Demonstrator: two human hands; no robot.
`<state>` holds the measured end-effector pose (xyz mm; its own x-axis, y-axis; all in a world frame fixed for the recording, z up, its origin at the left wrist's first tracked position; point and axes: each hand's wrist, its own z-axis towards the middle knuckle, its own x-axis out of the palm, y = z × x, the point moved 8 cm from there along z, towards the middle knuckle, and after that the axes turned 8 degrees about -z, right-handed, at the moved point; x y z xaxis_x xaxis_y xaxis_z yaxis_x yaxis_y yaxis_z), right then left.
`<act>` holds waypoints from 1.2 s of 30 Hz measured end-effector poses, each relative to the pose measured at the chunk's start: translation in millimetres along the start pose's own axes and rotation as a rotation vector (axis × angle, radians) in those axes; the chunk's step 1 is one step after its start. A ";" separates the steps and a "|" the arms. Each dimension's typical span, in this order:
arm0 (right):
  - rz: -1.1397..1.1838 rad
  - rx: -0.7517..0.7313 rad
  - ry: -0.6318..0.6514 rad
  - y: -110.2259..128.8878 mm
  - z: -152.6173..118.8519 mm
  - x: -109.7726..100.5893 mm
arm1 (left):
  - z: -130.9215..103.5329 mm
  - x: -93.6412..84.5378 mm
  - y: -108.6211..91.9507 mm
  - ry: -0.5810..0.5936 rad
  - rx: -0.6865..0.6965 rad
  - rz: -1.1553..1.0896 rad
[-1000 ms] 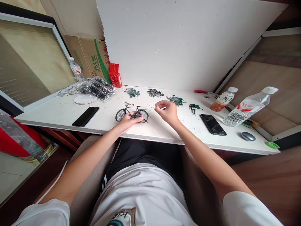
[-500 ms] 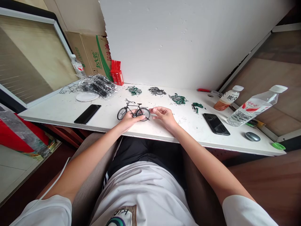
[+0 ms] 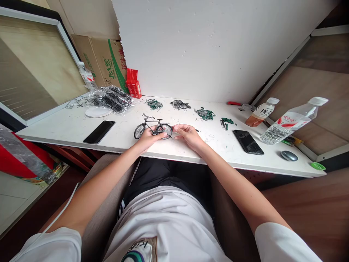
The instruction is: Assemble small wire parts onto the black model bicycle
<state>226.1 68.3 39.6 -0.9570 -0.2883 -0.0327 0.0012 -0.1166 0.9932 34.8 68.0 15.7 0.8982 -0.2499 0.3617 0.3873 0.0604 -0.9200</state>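
White panel (image 3: 191,47) closes off the back of the worktop (image 3: 71,134), on which most things keep to the ends and rear edge, perhaps so that both hands have the near middle to work in. Right of centre lies a dark phone (image 3: 248,142), with a tall clear bottle (image 3: 294,122) beyond it; at the rear left sits a crinkled clear bag (image 3: 111,102) of black parts. The left hand (image 3: 149,138) clasps a black model bicycle (image 3: 157,125) from below, over the near middle, thumb laid across the rear wheel. That grip likely steadies the frame upright and leaves the wheel's outer edge within reach of the right hand (image 3: 189,135), whose fingertips (image 3: 178,127) bunch close beside it. I cannot tell whether they pinch anything or touch the tyre. The left fingers behind the lower frame are hidden, and so is part of the rear wheel. Farther back, a green pile (image 3: 205,114) is too tangled to separate into pieces.
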 end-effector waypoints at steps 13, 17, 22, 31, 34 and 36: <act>0.058 -0.008 0.023 -3.7 2.4 0.4 | -0.3 2.9 -1.6 0.021 0.000 -0.012; 0.054 -0.008 0.015 -5.8 3.5 -1.1 | -0.2 1.4 -1.2 0.019 -0.007 -0.004; 0.043 -0.002 -0.007 -8.3 4.5 -3.2 | 0.7 0.2 0.3 0.017 -0.011 -0.006; 0.032 0.009 -0.045 -9.7 5.3 -5.7 | 2.2 -2.0 3.2 0.019 -0.006 -0.014; 0.018 0.010 -0.062 -10.1 5.5 -7.3 | 1.5 -1.4 2.6 0.020 -0.010 -0.001; 0.005 0.009 -0.073 -10.3 5.8 -8.3 | 1.0 -0.3 1.1 0.020 -0.006 0.009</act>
<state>232.4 77.4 30.3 -0.9757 -0.2184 -0.0194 0.0041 -0.1064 0.9943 35.2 69.1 14.8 0.8974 -0.2683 0.3503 0.3778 0.0570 -0.9241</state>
